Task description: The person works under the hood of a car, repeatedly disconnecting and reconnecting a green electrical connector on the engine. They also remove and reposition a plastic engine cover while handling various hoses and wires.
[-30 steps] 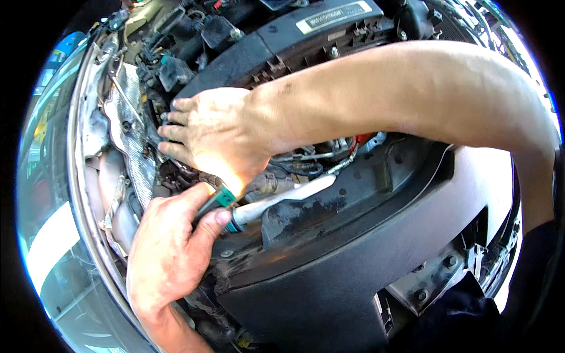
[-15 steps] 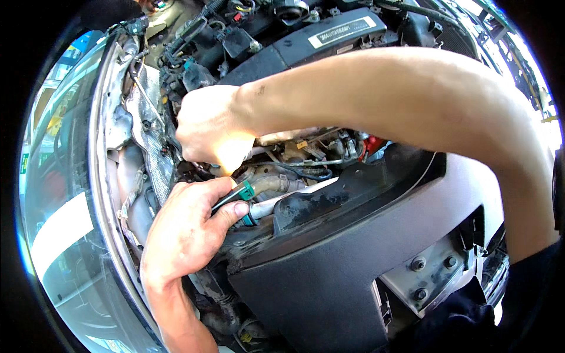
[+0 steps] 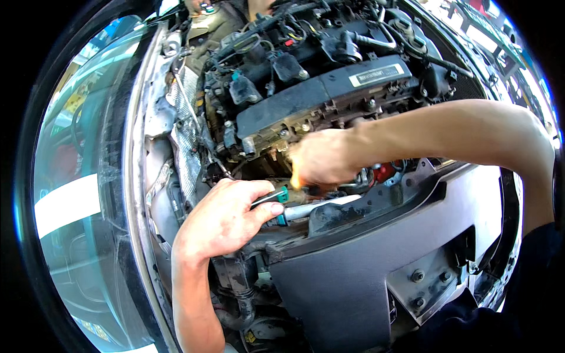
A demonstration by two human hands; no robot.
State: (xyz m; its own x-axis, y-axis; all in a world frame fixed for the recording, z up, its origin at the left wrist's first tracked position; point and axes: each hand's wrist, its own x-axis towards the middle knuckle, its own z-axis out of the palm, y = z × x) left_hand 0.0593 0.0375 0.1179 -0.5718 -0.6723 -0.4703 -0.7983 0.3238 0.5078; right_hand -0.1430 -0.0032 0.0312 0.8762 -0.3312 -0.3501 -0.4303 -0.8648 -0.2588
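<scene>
My left hand is closed around a slim black-and-green flashlight, with the thumb and fingers wrapped about it. Its green end points to the right, and a bright patch falls on my right hand and the parts beside it. My right hand reaches into the gap below the black engine cover. It is smeared by motion and its fingertips are hidden among the engine parts. Just below the flashlight lies a silver tube.
A black-and-grey plastic panel spans the near side. To the left is the windshield, with crinkled metal heat shielding beside it. Another person's hand shows at the top edge. Hoses run below my left wrist.
My right hand has moved right, away from the heat shield and my left hand. The whole view has shifted, showing more of the engine. My left hand still holds the flashlight.
</scene>
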